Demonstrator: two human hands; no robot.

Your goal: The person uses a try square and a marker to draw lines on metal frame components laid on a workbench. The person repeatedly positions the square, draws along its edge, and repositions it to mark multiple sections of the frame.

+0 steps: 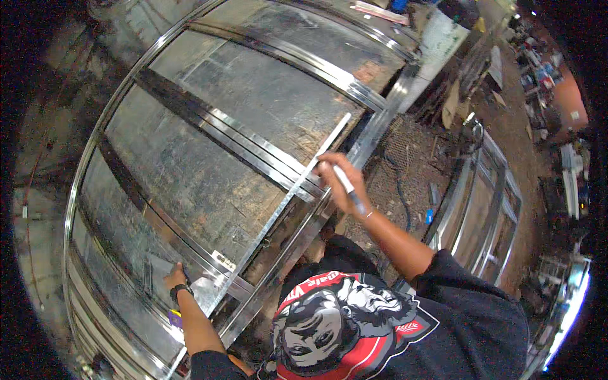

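Observation:
My right hand (345, 183) is closed around a white marker (344, 179) with a dark end, beside the upper part of a long, narrow metal strip (278, 209). That strip lies slantwise across the metal frame (263, 161) on the bench. Farther left and nearer me, my left hand (177, 276) has a dark watch on its wrist. Its fingers are stretched out and apart, by a flat grey piece (157, 271); whether they touch it is unclear. Close to the left wrist is a small yellow and purple thing (176, 318). A small white label (223, 260) sits near the strip.
Shiny frame bars (342, 77) cross the worn dark bench top (253, 82). To the right, a second metal frame (484, 209) stands low near a mesh surface (405, 152) with a dark cable. Boards and scrap (453, 101) are heaped at the far right.

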